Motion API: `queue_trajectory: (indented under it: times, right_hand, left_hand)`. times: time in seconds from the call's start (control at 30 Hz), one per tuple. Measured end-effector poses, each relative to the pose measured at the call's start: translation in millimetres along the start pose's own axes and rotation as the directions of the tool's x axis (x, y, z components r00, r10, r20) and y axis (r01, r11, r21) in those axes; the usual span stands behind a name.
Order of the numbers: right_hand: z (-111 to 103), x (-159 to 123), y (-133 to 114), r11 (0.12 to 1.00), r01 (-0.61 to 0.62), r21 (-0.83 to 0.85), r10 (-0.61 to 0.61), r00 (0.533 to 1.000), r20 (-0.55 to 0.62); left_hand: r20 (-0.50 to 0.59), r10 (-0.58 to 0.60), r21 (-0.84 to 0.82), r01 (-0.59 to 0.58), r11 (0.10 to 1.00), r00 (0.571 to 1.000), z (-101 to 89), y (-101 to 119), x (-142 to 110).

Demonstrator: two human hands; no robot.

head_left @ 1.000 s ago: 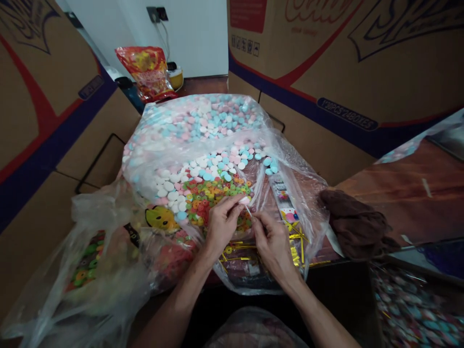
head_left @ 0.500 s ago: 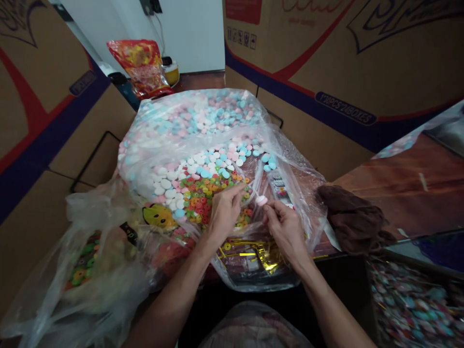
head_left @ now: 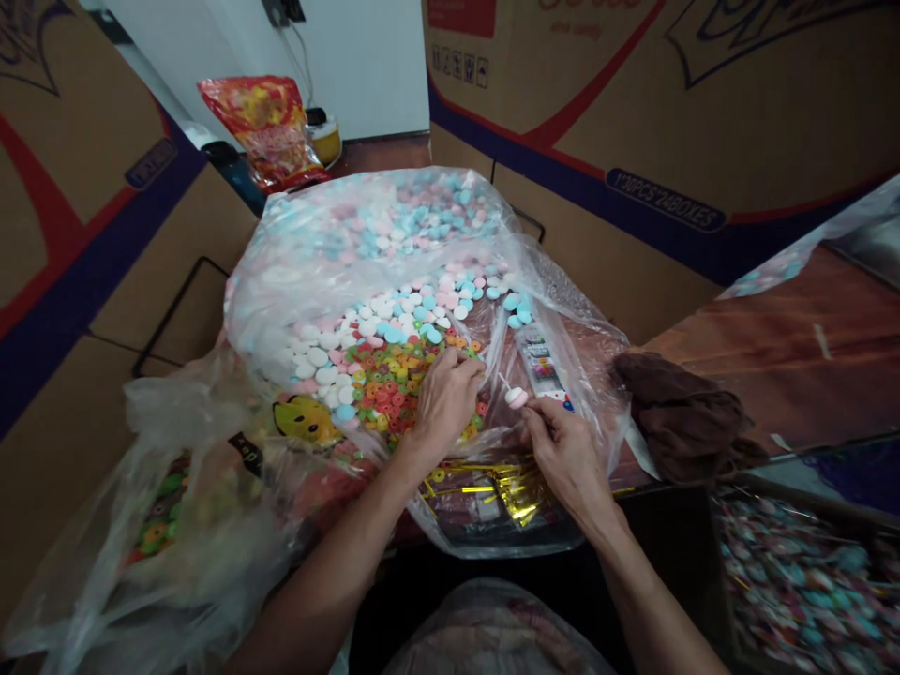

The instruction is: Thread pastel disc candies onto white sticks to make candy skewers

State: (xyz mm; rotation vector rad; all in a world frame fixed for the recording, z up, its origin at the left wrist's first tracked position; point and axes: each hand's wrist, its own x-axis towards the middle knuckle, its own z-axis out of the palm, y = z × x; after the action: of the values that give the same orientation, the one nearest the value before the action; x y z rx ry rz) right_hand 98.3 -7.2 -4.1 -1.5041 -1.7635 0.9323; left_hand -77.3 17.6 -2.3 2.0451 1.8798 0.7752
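Pink-and-white candy (head_left: pixel 516 397) is positioned just ahead of the right hand (head_left: pixel 566 448), whose thumb and index finger pinch its near edge. One thin white stick (head_left: pixel 502 379) projects from the candy's far side, tilted toward the left. Left hand (head_left: pixel 448 394): thumb and index fingertips pressed together, well clear of the candy; whether they grip anything cannot be told.

Component layout is as follows. Ring-shaped pieces (head_left: pixel 386 384) in red, orange, yellow and green lie beneath and beside the left hand. Beyond them, white, pink and blue round pieces (head_left: pixel 320 358) spread out of a large clear plastic bag (head_left: pixel 281 281). A printed packet (head_left: pixel 540 361) lies beyond the right hand, and gold foil strips (head_left: pixel 517 492) lie between the forearms, near the edge of the desk (head_left: pixel 766 347). A crumpled brown cloth (head_left: pixel 685 417) rests to the right. One red-and-yellow packet (head_left: pixel 271 131) stands at the rear, between two large cardboard boxes (head_left: pixel 633 112). At lower right, a container holds many small multicoloured items (head_left: pixel 808 572).
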Motion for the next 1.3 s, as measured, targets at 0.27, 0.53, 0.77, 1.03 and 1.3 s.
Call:
queue_trajectory:
  times: [0.27, 0.53, 0.77, 1.03, 1.3]
  right_hand:
    - [-5, -6, -5, 0.999, 0.006, -0.049, -0.006, 1.0, 0.008]
    - [-5, -10, 4, 0.999, -0.016, 0.05, 0.016, 1.0, -0.016]
    - [-2, -11, 3, 0.982, 0.046, 0.181, -0.047, 0.999, 0.002]
    - [-1, -10, -10, 0.987, 0.148, -0.055, -0.148, 0.989, 0.009]
    - [-5, -10, -12, 0.9, 0.425, -0.099, -0.419, 0.905, 0.081]
  left_hand:
    - [0.213, 0.154, 0.116, -0.181, 0.977, 0.965, -7.3, 11, -16]
    - [0.144, -0.036, -0.059, 0.045, 0.997, 0.989, 1.2, 11, -1]
    - [0.295, -0.32, -0.881, 0.386, 0.273, 0.9, -8.1, -8, -5]
    - [0.359, -0.346, -0.892, 0.428, 0.147, 0.867, -18.6, -11, -14]
    - [0.491, -0.29, -0.839, 0.535, 0.094, 0.821, -22.9, -10, -20]
